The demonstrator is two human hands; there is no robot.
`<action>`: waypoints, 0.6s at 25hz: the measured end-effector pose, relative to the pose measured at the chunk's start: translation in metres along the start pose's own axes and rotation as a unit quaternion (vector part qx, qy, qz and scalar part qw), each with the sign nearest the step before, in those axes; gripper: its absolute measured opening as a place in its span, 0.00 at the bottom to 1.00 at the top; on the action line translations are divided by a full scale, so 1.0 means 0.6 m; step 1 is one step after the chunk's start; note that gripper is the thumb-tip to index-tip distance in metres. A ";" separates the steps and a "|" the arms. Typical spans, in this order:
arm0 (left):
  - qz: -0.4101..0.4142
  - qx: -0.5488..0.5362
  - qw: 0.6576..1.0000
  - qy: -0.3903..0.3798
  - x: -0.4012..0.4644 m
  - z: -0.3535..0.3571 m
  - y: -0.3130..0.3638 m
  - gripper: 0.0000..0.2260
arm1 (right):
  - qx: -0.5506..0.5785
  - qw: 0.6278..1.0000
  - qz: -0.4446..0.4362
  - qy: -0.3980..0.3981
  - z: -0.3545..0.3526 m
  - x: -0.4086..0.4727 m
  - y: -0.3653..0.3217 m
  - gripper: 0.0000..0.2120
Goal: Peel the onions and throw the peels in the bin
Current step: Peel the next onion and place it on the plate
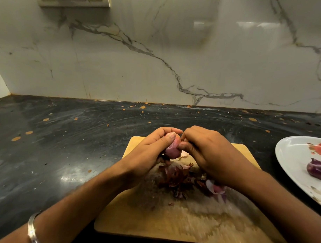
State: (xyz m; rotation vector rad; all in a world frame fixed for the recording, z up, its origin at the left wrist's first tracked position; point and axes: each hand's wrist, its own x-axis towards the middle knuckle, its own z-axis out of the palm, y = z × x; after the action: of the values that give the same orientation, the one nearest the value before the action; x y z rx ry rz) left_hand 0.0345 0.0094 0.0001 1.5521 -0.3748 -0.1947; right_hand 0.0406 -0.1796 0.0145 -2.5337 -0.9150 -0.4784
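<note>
Midway through, by the look of it: left hand curled round a pale, mostly skinned onion above the board, thumb across its top, right hand pinching at its right side, probably on a last strip of skin. Loose peels heaped on the board below the hands, none binned yet, no bin in view. One purple onion on the plate at right, peeled or not impossible to tell.

Dim warm light, glare on the marble wall, blurred bowed edges
</note>
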 end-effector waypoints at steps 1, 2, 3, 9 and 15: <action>-0.003 -0.008 1.000 0.001 0.000 0.000 0.001 0.15 | 0.000 1.000 -0.007 0.000 -0.001 0.000 0.000 0.20; -0.004 -0.010 1.000 0.005 0.001 0.001 0.001 0.14 | -0.004 1.000 -0.015 0.002 -0.002 0.001 0.001 0.18; -0.002 -0.004 1.000 0.008 0.001 0.001 0.002 0.14 | -0.008 1.000 -0.018 0.008 -0.003 0.001 0.001 0.17; 0.038 0.081 0.996 -0.012 -0.002 0.003 0.000 0.20 | 0.071 0.995 -0.009 0.070 0.001 0.003 -0.007 0.13; 0.048 0.027 0.997 -0.057 -0.002 -0.005 -0.005 0.18 | 0.188 0.981 -0.015 0.032 -0.011 0.006 -0.006 0.13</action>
State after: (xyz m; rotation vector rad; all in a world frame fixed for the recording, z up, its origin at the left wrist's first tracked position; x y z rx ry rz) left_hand 0.0347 0.0127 -0.0029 1.5769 -0.5474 -0.1993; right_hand 0.0398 -0.1781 0.0227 -2.1535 -0.9234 -0.3535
